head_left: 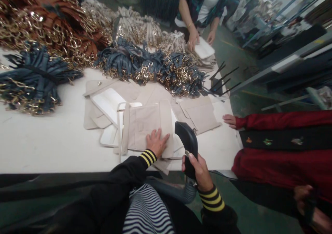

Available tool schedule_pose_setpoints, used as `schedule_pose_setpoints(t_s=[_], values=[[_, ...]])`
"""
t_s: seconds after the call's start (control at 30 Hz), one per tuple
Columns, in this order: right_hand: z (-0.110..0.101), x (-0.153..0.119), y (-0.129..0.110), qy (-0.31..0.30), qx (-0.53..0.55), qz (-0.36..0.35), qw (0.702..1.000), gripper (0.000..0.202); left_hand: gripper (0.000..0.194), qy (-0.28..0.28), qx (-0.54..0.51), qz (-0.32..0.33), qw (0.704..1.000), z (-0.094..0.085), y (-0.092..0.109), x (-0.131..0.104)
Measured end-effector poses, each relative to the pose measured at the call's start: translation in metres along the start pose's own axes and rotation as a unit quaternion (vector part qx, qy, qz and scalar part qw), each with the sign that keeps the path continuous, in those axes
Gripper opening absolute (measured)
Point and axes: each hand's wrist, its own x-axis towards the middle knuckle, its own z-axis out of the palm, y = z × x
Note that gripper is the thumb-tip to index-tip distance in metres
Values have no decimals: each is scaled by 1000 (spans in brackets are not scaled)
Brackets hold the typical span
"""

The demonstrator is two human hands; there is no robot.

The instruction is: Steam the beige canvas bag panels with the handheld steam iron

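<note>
Left grip (pixel 157 143), unclenched, seems to steady the beige, rectangular, leather-like bag (pixel 141 123) beneath; right grip (pixel 201 171) grasps a black, curved, plastic-looking nozzle (pixel 188 137), probably next calling for careful aim.

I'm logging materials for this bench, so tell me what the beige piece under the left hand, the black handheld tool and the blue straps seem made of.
Beige piece: perhaps leather or imitation leather, matte; it looks smooth, with crisp edges.
Black handheld tool: probably moulded plastic, with a faint sheen on its curved body.
Blue straps: possibly leather or imitation, fairly dull, in flat bending strips.
</note>
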Motion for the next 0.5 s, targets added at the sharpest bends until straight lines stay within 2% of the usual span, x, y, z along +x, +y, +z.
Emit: schedule_pose_setpoints(t_s=[0.13,0.23,0.3,0.37,0.4,0.47,0.5], values=[[-3,5,-2,-8,-6,8,1000,36,52,10,25,6,1000,10,9,0],[-4,8,-2,2,2,8,1000,36,45,5,-3,30,1000,8,0,2],[-6,9,-2,9,8,11,1000,36,36,14,-52,66,996,0,-18,1],[-7,9,-2,12,15,10,1000,35,29,74,-107,70,989,-11,-48,-4],[-8,10,-2,13,18,7,1000,35,28,130,-124,41,983,-17,-66,-8],[-8,10,-2,13,23,3,1000,34,34,247,-133,-67,958,-27,-101,-18],[-8,10,-3,10,24,5,1000,34,41,271,-140,-123,944,-31,-115,-23]])
